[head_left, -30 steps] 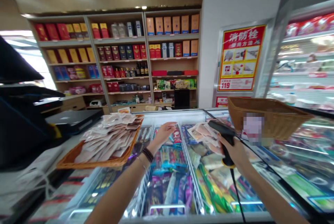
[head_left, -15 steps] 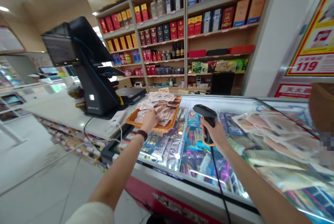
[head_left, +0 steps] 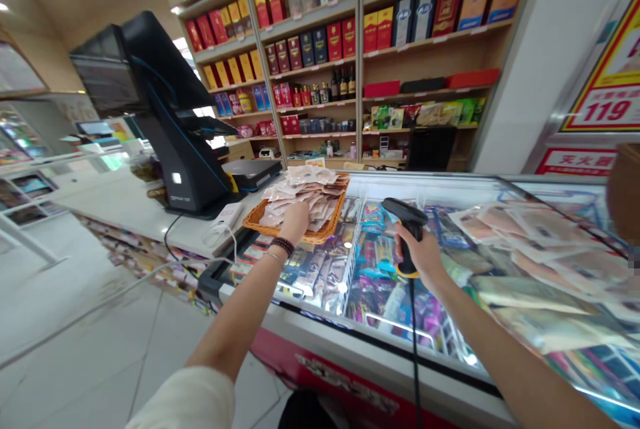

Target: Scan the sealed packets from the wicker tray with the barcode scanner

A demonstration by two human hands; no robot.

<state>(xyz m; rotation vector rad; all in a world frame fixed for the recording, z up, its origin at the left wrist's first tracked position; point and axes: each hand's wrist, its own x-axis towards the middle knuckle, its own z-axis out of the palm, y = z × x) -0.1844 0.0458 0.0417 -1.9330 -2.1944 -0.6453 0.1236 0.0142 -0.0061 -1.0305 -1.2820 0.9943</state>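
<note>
A wicker basket [head_left: 327,232] heaped with clear flat packets [head_left: 313,192] rests on the glass top of a freezer. My left hand [head_left: 296,221], with a dark bead bracelet at the wrist, is at the basket's front part, against the packets; its fingertips are hidden, so what it grips, if anything, does not show. Wrapped round the handle of a black barcode scanner [head_left: 407,236] is my right hand [head_left: 421,256], to the right of the basket above the glass. The scanner's head points up and left, and its cable hangs down.
Left of the basket stand a black register terminal [head_left: 173,149], a flat black device [head_left: 253,172] and a white box [head_left: 229,214] with a cable on the counter [head_left: 105,196]. More flat packets [head_left: 530,236] lie on the freezer at right. Shelves [head_left: 320,97] of boxes stand behind.
The view has shifted slightly. My left hand stays at the basket and my right hand keeps the scanner, which sits a little farther right in the picture.
</note>
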